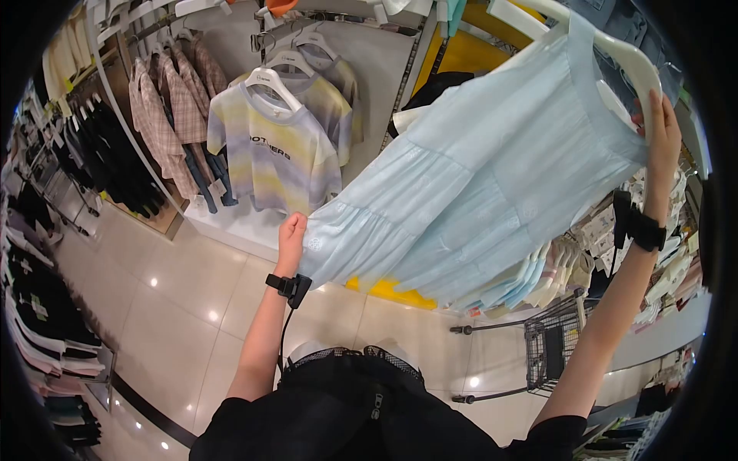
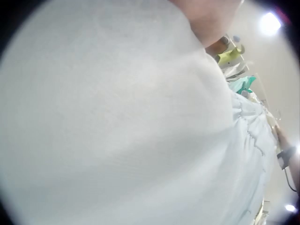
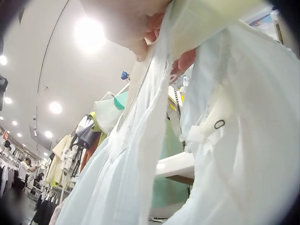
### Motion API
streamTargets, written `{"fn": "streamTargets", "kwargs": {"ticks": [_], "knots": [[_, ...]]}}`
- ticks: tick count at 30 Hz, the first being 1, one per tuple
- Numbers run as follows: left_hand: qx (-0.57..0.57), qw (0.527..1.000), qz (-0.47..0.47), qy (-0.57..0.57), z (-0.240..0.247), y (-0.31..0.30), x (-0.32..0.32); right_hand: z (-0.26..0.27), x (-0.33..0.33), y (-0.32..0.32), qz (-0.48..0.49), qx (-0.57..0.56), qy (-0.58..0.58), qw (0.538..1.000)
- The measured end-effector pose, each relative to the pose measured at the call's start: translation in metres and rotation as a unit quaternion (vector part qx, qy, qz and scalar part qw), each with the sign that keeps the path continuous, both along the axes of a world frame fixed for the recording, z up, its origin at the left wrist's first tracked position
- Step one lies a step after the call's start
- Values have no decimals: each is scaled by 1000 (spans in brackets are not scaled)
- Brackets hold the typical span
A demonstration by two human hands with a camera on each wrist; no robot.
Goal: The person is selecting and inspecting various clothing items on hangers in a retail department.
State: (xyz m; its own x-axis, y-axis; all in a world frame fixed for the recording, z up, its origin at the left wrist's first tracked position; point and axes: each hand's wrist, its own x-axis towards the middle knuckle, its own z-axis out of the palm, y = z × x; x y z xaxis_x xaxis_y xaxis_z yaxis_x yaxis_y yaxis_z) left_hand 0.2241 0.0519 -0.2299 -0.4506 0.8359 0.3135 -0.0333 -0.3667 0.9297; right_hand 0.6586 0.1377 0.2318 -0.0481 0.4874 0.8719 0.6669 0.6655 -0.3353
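Note:
A light blue tiered dress (image 1: 461, 169) on a white hanger (image 1: 634, 58) stretches slantwise across the head view. My right hand (image 1: 663, 142) grips the hanger and strap at the dress's upper end. Down at the hem, my left hand (image 1: 291, 234) pinches the fabric and spreads it toward the left. Pale cloth of the dress (image 2: 117, 112) fills most of the left wrist view, with part of the left hand (image 2: 208, 18) at its top. In the right wrist view, the fingers of the right hand (image 3: 140, 28) curl around the strap, and the dress (image 3: 258, 122) hangs below.
Tie-dye T-shirts (image 1: 277, 150) and plaid shirts (image 1: 169, 107) hang on the wall behind. Black garments (image 1: 115, 154) hang farther left. A dark wire cart (image 1: 550, 346) stands at right on the tiled floor (image 1: 177, 307). Folded clothes (image 1: 46, 307) lie stacked at far left.

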Motion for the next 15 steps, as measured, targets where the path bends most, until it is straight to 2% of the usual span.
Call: {"fn": "streamTargets", "kwargs": {"ticks": [3,5,6,8,12,15], "knots": [[16,1000,14,7,2,-3,4,-10,9,7,-8,-15,6,1000],[-29,997,-31,-65,17,-12,12,-13,14,9,-6,-15,9,1000],[-29,997,-29,-65,17,-14,9,-14,18,11,-6,-15,14,1000],[-36,994,-72,70,17,-18,0,-15,29,17,-2,-28,17,999],[-68,992,-64,90,13,-21,-13,-22,52,32,13,-71,29,997],[-7,998,-55,40,16,-19,-11,-33,58,34,12,-78,27,997]]}}
